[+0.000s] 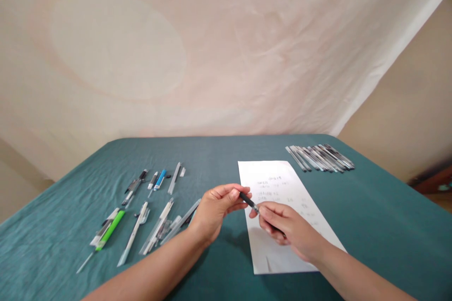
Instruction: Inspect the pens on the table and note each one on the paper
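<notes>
Between my two hands is a black pen (249, 201), raised above a sheet of white paper (261, 249) with handwriting on it. The fingertips of my left hand (221, 204) pinch the pen's upper left end. Lower down, my right hand (280, 223) is closed around the other end, and its fingers hide part of the barrel. The pen slants down from left to right. Near my left wrist lie clear pen tubes and loose pen parts (181, 222).
More pen parts are spread over the left of the green tablecloth (208, 160), among them a green barrel (110, 230), a blue piece (160, 179) and a white pen (134, 233). A row of several pens (319, 157) lies at the back right. Behind hangs a pale cloth (219, 56).
</notes>
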Demonstrator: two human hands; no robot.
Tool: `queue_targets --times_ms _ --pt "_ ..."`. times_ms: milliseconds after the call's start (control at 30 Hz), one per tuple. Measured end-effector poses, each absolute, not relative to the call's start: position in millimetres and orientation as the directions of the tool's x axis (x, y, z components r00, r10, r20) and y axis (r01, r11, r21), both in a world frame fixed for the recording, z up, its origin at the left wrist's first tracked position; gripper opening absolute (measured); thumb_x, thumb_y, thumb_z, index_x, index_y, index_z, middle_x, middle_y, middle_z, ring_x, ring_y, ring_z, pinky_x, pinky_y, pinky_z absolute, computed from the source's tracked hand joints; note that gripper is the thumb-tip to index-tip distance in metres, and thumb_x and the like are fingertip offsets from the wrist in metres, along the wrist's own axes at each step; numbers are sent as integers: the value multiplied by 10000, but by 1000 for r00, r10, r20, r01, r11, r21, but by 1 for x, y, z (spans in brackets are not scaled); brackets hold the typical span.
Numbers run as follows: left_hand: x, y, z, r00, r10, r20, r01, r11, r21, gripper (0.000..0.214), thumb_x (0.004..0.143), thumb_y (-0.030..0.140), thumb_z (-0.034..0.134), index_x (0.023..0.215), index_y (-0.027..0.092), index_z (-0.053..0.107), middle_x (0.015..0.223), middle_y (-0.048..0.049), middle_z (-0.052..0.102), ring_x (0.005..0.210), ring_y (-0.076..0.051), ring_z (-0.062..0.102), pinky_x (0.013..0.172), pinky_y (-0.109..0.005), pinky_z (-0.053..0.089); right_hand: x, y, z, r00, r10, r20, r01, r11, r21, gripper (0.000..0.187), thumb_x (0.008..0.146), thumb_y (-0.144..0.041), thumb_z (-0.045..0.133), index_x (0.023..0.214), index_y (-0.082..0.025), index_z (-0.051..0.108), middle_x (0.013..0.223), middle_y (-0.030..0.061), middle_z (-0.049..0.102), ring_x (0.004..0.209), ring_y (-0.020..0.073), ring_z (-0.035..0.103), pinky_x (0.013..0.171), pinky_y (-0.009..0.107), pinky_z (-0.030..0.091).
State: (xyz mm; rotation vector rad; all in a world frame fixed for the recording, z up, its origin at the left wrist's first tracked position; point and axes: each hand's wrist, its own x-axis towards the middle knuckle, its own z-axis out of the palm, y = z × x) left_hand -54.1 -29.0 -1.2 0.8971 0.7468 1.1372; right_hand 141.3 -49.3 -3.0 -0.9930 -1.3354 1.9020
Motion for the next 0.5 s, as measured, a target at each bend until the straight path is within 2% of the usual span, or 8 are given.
queue_targets --times_ms 100,233,400,500 --pt "-51 -30 -6 212 971 -109 -477 200 856 200 779 286 703 912 136 701 1024 -112 696 888 -196 653 784 -306 520 138 -53 -5 -422 899 -115 113 -74 -991 288 920 -431 449 877 -172 565 642 -41 435 466 51 333 424 187 235" --pt "-47 -32 -7 165 975 -152 -491 214 844 218 766 287 714 909 122 700 1004 -114 699 878 -194 652 802 -323 527 135 -57 -3 -324 945 55 345 172 -923 255 924 -390 443 823 -187 561 644 -33 479 542 89 447 530 221 344" --pt "-47 -32 -7 130 978 -161 -462 203 863 251 759 304 717 905 100 695 975 -118 695 862 -193 647 811 -341 530 134 -59 -7 -234 950 204 485 296 -823 154 893 -336 494 849 -211 572 697 -23 546 621 121 502 592 240 366" --pt "-47 -31 -9 112 978 -173 -446 205 871 254 758 314 715 885 96 686 947 -113 694 836 -188 647 803 -347 532 134 -57 -12 -180 949 258 537 315 -782 132 861 -346 547 851 -216 569 749 -15 579 658 133 521 631 253 374"
